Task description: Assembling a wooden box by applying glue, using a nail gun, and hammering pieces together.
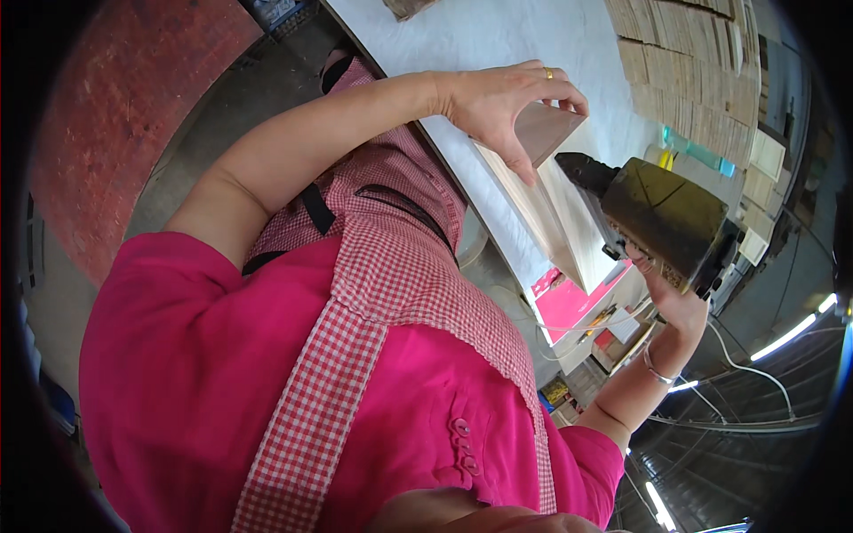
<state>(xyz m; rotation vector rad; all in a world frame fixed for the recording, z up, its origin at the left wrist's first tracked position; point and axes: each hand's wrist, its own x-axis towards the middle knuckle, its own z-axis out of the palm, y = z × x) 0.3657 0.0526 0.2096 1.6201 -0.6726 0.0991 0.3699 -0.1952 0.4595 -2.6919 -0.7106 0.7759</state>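
Note:
My left hand (506,107) grips the end of a pale wooden box frame (535,211) on the worktable, thumb on one side and fingers over the corner. A darker end panel (544,131) lies between the thumb and fingers. My right hand (668,298) is wrapped round the handle of a worn olive and black nail gun (666,211). The black nose of the gun is right beside the frame's side board, close to my left fingertips; whether it touches the wood I cannot tell. The gun's body hides part of my right fingers.
Stacks of thin wooden boards (689,62) line the far side of the pale worktable (533,35). A teal and yellow bottle-like item (697,153) lies beside them. A pink sheet (573,311) is at the table's end, near a white hose (751,366). A red board (133,115) stands at the left.

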